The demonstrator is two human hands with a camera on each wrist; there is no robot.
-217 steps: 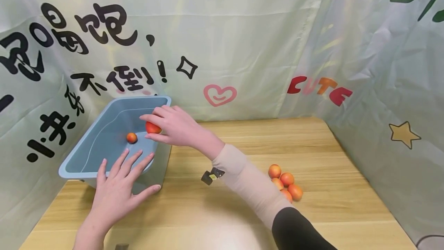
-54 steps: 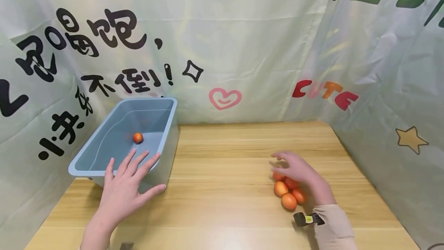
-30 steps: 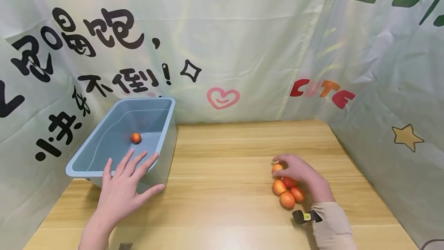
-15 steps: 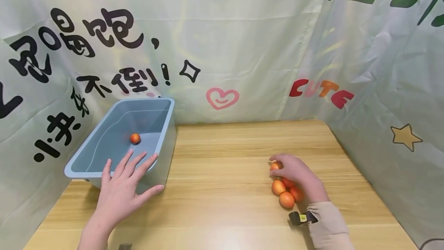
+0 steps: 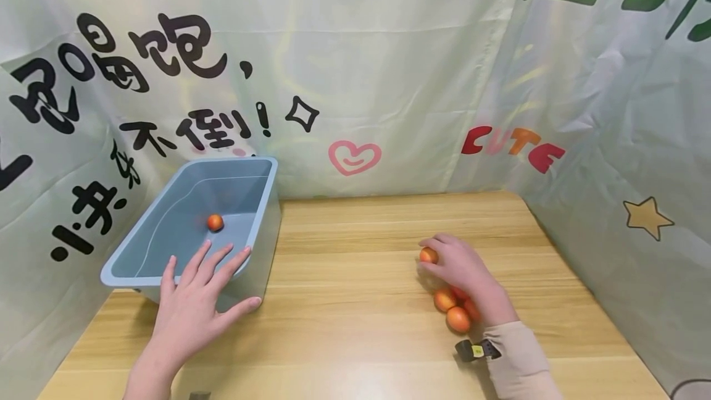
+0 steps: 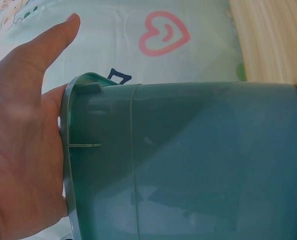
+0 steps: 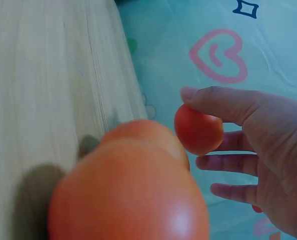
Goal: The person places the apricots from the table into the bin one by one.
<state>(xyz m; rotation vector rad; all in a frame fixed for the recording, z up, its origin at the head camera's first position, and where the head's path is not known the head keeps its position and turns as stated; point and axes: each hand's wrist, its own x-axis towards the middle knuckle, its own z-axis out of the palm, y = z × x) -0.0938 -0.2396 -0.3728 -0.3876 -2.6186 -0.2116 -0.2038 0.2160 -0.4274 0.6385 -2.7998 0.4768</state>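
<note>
My right hand (image 5: 458, 267) pinches a small red-orange tomato (image 7: 198, 130) between thumb and fingers, raised above the table. Close below that hand several more tomatoes (image 5: 458, 320) lie bunched together, some partly covered by it; in the right wrist view one large, near tomato (image 7: 133, 195) fills the foreground. On the left stands a blue-grey plastic tub (image 5: 265, 239), with a single tomato (image 5: 215, 222) visible on its floor. My left hand (image 5: 191, 304) lies at the tub's near rim, fingers spread and straight, thumb pointing out to the side. Part of the tub's inside is hidden behind it.
The wooden table (image 5: 355, 276) spans between the tub and the tomatoes. A pale printed cloth (image 5: 389, 79) hangs along the back and both sides, close behind the tub. A small dark object (image 5: 200, 395) shows at the bottom edge.
Earlier my right hand held a tomato over the tub, then returned to the bunch. It has since taken hold of another tomato and lifted it up and leftward. My left hand stays at the rim.
</note>
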